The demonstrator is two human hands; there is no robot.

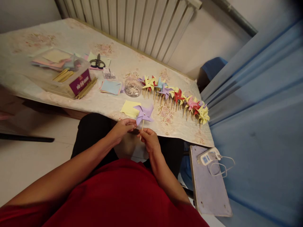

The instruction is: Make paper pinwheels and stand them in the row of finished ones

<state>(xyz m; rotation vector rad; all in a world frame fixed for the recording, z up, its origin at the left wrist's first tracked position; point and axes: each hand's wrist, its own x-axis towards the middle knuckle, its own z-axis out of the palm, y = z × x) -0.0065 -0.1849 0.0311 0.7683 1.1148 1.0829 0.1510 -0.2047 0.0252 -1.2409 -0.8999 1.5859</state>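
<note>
A purple paper pinwheel (148, 114) on a thin wooden stick is held up at the table's near edge, with a small shiny pin at its centre. My right hand (151, 138) pinches the stick below the paper blades. My left hand (124, 127) has its fingers closed at the pinwheel's lower left blade; the exact grip is partly hidden. Just behind the pinwheel, yellow paper sheets (129, 107) lie on the table. A round clear dish (133, 89) of small shiny metal pieces stands beyond them.
Finished pinwheels (178, 96) form a row at the right. Left of the dish lie coloured paper squares (111, 87), small boxes (108, 73) and black scissors (97, 63). A plastic bin (79, 82) holds paper and sticks. A white power strip (208, 156) rests on a side board (210, 192).
</note>
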